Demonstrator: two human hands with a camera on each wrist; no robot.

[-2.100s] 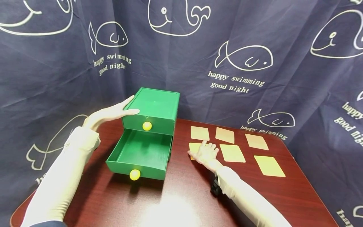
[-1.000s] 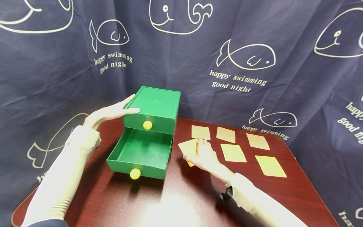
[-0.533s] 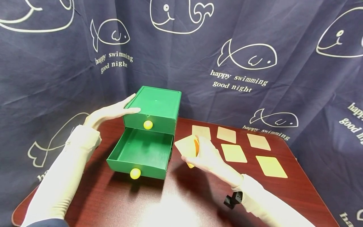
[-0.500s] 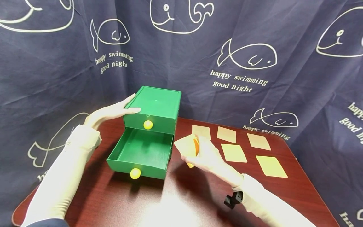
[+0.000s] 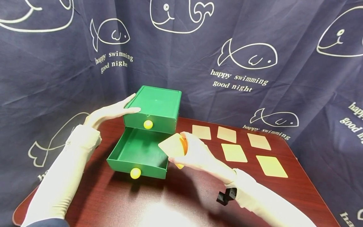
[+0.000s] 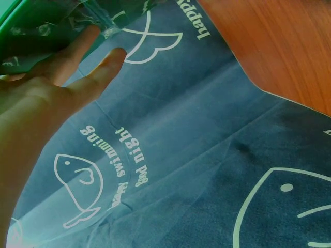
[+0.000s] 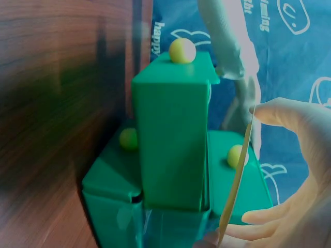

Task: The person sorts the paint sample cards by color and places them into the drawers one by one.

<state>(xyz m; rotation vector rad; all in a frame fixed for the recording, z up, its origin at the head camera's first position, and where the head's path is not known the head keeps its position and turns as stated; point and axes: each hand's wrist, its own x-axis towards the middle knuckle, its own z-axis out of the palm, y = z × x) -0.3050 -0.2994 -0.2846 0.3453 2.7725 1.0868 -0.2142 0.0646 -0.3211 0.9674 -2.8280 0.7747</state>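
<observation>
The right hand [image 5: 195, 152] pinched a card [image 5: 170, 145] by opposite edges, best kept clear of the pulled-out drawer [image 5: 122, 166], while the spread left hand [image 5: 110, 113] rested on the green cabinet [image 5: 156, 101].

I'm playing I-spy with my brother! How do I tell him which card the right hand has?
On the table stands a green drawer unit, with one drawer pulled out. By that drawer's right edge in the head view, the right hand holds a pale yellow card. It alone is up in the air and tilted; the five other cards lie flat on the table.
</observation>
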